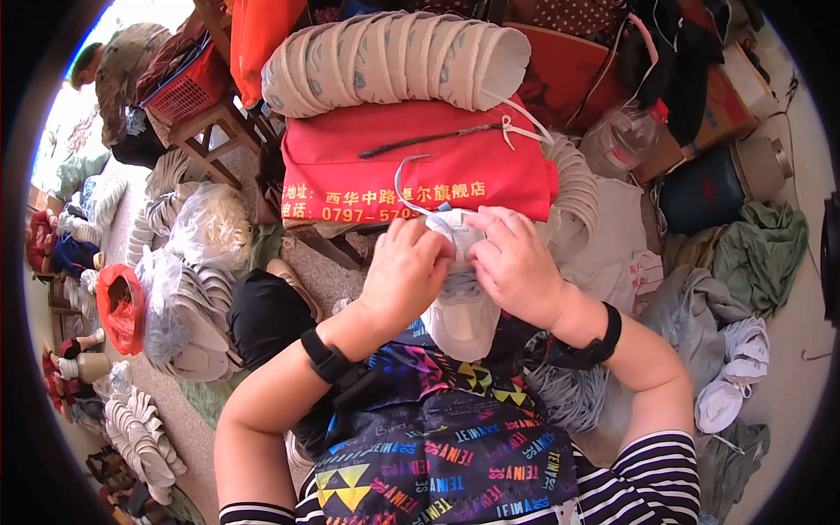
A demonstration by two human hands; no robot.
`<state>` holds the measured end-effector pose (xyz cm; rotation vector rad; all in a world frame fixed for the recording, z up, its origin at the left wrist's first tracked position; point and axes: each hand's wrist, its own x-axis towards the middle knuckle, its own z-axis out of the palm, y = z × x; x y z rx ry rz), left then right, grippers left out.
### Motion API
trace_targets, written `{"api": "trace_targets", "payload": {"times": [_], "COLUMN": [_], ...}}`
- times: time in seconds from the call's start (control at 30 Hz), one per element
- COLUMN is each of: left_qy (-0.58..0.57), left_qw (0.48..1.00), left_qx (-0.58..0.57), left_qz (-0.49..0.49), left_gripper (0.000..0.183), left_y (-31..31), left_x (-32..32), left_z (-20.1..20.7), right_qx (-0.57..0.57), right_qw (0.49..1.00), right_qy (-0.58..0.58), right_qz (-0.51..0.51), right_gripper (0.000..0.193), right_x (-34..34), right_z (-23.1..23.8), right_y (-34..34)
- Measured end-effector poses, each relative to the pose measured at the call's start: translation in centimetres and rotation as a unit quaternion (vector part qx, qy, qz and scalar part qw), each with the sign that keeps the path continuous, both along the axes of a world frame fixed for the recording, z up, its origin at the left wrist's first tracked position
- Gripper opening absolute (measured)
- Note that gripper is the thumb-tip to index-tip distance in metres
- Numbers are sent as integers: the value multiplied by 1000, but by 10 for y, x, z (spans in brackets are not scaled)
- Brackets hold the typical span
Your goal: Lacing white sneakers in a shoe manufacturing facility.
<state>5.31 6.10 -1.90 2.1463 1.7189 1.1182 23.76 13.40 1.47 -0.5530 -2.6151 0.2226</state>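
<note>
A white shoe upper (pixel 464 331) lies over my lap, its toe toward me and its upper end at the red cloth's near edge. My left hand (pixel 405 271) is closed on its left side, fingertips pinched by the lacing opening. On the other side my right hand (pixel 518 267) grips the opening's edge with bent fingers. A thin grey-blue lace (pixel 401 182) runs from the lacing area and curls onto the red cloth (pixel 324 166). Exactly what sits between the fingertips is hidden. A dark thin rod (pixel 429 140) rests farther back on the cloth.
A long row of nested pale shoe uppers (pixel 385 66) lies across the cloth's back. To the right hangs a bundle of grey laces (pixel 573 398); farther off are a clear plastic bottle (pixel 621 140) and a blue gas cylinder (pixel 704 188). Bagged shoe parts (pixel 197 324) crowd the left floor.
</note>
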Motion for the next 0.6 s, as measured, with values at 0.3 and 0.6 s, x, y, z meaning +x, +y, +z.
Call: {"api": "trace_targets", "payload": {"times": [0.3,0.6], "left_qy": [10,-20], "left_qw": [998,997], "left_qx": [1,-2], "left_qz": [68,69], "left_gripper": [10,9], "left_y": [-3,-4], "left_x": [7,7], "left_z": [-1,-3], "right_qx": [-33,-23], "right_qw": [996,999], "right_qy": [-13,-7], "right_qz": [-81,-44], "right_gripper": [16,15], "right_x": [-8,-4], "right_z": [-11,-1], "right_y": [11,-6]}}
